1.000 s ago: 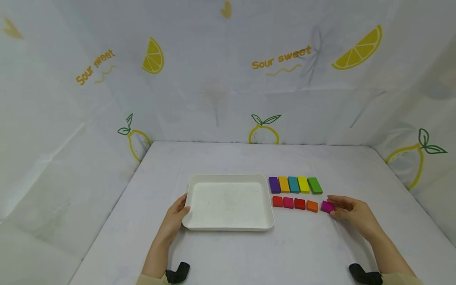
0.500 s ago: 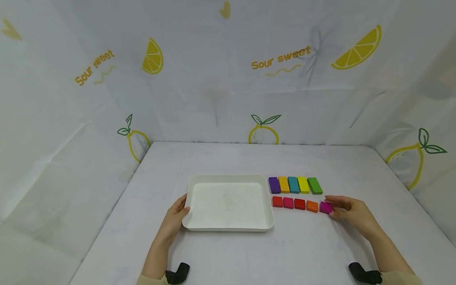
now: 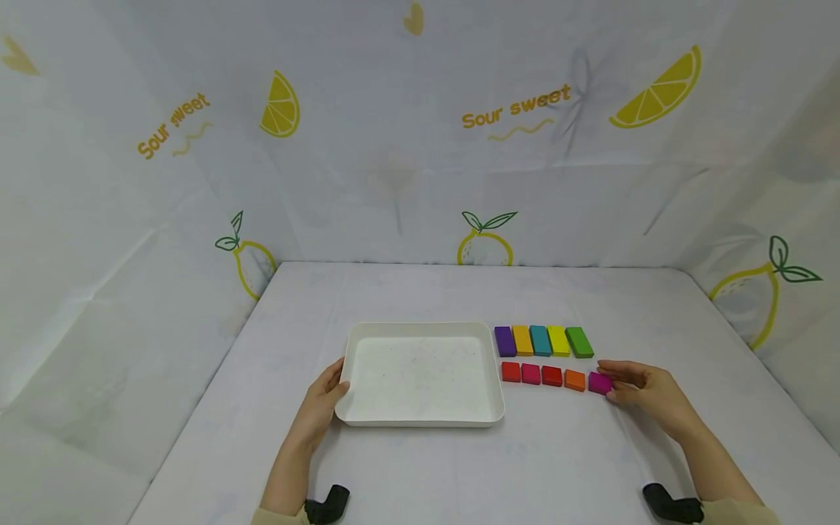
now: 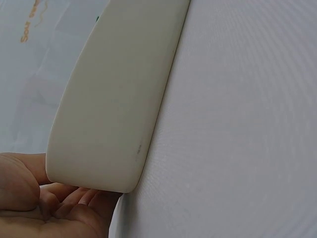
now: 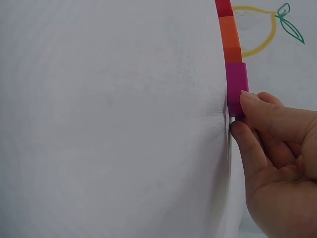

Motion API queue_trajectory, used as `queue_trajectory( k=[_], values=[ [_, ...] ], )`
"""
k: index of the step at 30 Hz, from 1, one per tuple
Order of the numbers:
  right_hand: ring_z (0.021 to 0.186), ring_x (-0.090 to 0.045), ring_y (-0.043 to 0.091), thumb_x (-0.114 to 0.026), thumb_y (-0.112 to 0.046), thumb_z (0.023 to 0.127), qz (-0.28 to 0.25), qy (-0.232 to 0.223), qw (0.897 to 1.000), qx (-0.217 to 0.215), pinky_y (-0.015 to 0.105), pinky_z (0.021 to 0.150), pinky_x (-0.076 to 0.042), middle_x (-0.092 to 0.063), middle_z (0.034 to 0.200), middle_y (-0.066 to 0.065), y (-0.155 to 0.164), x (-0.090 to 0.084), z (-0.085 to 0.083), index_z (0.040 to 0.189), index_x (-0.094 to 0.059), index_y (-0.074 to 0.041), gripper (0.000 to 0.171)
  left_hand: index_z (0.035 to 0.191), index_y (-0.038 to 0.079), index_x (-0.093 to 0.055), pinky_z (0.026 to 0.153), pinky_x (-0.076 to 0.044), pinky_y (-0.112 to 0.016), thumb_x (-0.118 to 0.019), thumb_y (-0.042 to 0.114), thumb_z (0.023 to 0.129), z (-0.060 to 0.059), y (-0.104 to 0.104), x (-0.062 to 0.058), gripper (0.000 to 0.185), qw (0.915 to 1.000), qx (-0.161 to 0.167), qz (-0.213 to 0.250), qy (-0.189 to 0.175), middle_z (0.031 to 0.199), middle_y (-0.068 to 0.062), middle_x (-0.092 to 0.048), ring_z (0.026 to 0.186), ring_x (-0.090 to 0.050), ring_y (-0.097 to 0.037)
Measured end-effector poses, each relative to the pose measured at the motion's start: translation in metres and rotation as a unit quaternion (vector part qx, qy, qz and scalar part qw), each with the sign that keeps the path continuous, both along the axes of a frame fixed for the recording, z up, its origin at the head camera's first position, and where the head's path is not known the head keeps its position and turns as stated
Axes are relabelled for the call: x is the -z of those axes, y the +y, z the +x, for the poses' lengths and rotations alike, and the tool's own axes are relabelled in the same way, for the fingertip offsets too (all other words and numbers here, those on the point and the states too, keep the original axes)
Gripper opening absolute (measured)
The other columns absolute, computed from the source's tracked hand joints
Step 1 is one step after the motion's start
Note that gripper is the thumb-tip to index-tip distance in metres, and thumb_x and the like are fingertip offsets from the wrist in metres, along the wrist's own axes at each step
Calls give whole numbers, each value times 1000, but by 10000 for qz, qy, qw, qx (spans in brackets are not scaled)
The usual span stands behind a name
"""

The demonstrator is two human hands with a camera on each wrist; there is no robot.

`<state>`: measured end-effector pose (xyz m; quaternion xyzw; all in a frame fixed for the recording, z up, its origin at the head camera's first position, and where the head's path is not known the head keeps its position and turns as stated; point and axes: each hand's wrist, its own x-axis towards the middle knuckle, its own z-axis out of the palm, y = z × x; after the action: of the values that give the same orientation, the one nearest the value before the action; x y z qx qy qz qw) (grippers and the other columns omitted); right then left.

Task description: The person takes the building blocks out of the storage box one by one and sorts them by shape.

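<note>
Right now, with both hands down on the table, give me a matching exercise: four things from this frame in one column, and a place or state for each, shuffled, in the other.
Things:
1. white tray
2. magenta block
3. green block
4. purple block

Places or states:
A. right end of the far row
B. pinched by the right hand
C. left edge held by the left hand
D. far row, nearest the tray

Pairs: 1-C, 2-B, 3-A, 4-D
</note>
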<state>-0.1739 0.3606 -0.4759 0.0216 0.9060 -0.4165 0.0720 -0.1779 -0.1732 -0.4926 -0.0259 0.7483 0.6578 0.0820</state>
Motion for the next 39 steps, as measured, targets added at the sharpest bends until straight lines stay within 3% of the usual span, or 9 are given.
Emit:
queue_trajectory(
  k=[26, 28, 30, 32, 33, 37, 39],
  values=[
    [92, -43, -29, -74, -21, 88, 2, -29, 10000, 64, 9, 80, -55, -52, 145, 26, -3, 1, -1, 141, -51, -1, 62, 155, -2, -19, 124, -22, -54, -44, 7, 103, -3, 1, 2, 59, 10000, -26, -22, -27, 163, -27, -20, 153, -17, -41],
    [101, -56, -14, -71, -24, 90, 69, 5, 9999, 128, 6, 78, -52, -52, 144, 25, -3, 1, -1, 142, -50, -2, 61, 155, -2, -19, 124, -22, -54, -44, 7, 103, -3, 1, 2, 59, 10000, -23, -26, -26, 163, -27, -20, 153, -17, -41],
    [113, -61, 8, -68, -30, 93, 192, 114, 9994, 259, 3, 76, -48, -54, 143, 24, -3, 2, -1, 143, -50, -3, 60, 155, -2, -19, 124, -22, -53, -44, 7, 103, -4, 2, 2, 59, 10000, -20, -20, -29, 163, -27, -20, 153, -17, -41],
    [114, -61, 10, -64, -35, 96, 290, 240, 9982, 456, 1, 74, -44, -56, 142, 23, -4, 1, -1, 144, -50, -5, 58, 155, -3, -19, 124, -22, -53, -44, 7, 103, -6, 3, 2, 59, 10000, -7, -29, -22, 163, -27, -20, 153, -17, -41],
    [118, -60, 17, -61, -37, 97, 317, 310, 9974, 576, 0, 73, -42, -57, 141, 23, -5, -1, -2, 143, -50, -6, 57, 155, -3, -20, 124, -22, -53, -44, 7, 103, -7, 4, 1, 59, 10000, -8, -40, -20, 162, -27, -20, 153, -17, -41],
    [115, -60, 17, -55, -44, 99, 275, 492, 9925, 1083, -1, 70, -42, -56, 140, 25, -20, -11, -4, 142, -52, -6, 58, 154, -4, -21, 124, -23, -53, -45, 7, 102, -12, 6, -1, 59, 9999, -24, -164, -6, 162, -28, -21, 153, -18, -42],
    [122, -55, 38, -52, -47, 99, 237, 502, 9905, 1259, 5, 74, -49, -56, 140, 26, -33, -17, -5, 142, -52, -5, 59, 154, -5, -22, 124, -23, -54, -47, 8, 102, -14, 8, -2, 59, 9994, -50, -341, -4, 161, -29, -22, 152, -19, -42]
  ],
)
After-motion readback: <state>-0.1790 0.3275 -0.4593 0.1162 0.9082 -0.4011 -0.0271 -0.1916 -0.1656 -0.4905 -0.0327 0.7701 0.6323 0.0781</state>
